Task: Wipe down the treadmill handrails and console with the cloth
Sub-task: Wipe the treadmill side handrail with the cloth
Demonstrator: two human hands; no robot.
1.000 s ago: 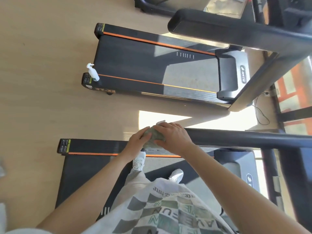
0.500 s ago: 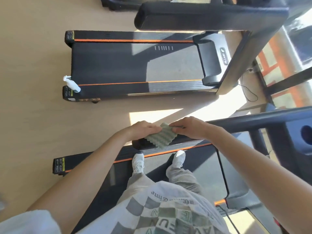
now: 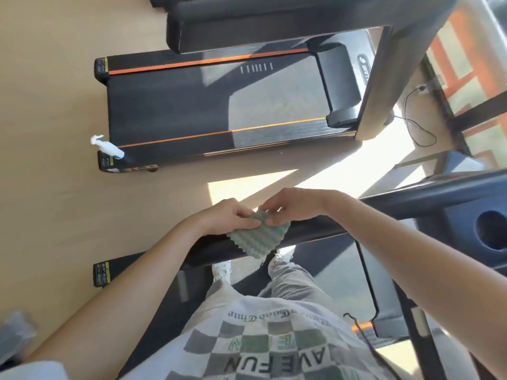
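Both hands (image 3: 263,213) pinch ribbed cloth (image 3: 259,237) — on handrail (image 3: 329,229).

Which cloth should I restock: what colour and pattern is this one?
The cloth is green with pale wavy stripes, seen in the head view.

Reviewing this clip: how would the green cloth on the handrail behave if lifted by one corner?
Probably floppy: the cloth drapes over the handrail, its lower corner hanging. Likely light, since fingertips of the left hand and right hand pinch it. Its ribbed weave suggests decent grip.
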